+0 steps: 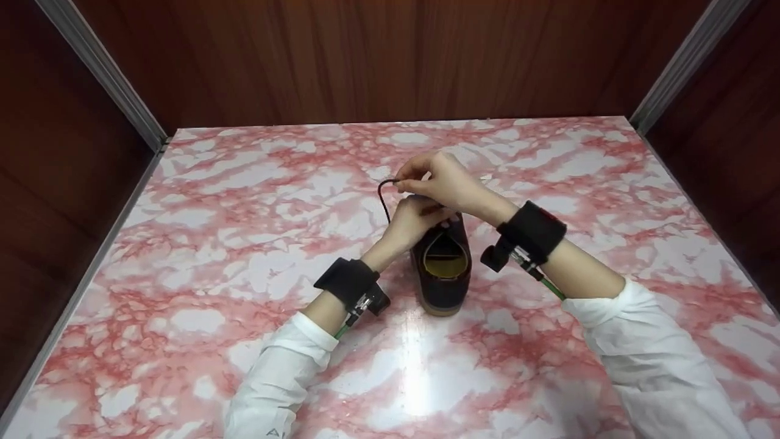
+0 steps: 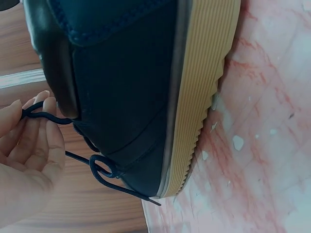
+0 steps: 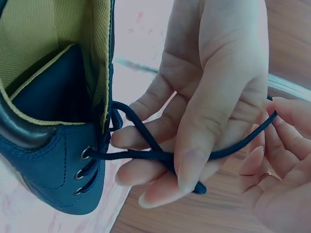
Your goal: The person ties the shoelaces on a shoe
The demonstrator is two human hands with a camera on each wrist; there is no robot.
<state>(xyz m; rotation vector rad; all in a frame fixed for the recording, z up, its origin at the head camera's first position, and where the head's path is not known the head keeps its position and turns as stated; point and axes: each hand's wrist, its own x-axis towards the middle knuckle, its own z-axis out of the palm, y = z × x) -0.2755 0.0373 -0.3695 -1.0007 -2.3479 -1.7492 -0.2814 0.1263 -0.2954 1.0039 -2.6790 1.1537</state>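
A dark navy lace-up shoe (image 1: 445, 289) stands upright on the table, heel toward me, with a ribbed tan sole (image 2: 204, 77) and a yellowish lining. Over its front, my left hand (image 1: 415, 222) pinches the dark shoelace (image 3: 131, 154) where two strands cross, thumb on top. My right hand (image 1: 445, 180), higher and farther forward, pinches a stretch of lace between thumb and fingertips. From there the lace (image 1: 381, 195) arcs left and down behind the left hand. In the left wrist view, a loose lace loop (image 2: 99, 170) hangs by the toe, its tip pointing down past the shoe.
Red-and-white marbled tabletop (image 1: 201, 268) surrounds the shoe. Dark wood-grain panels (image 1: 390, 61) rise behind and at both sides, with metal strips (image 1: 109, 79) at the corners. Each wrist wears a black strap (image 1: 533, 231) with a small camera and green cable.
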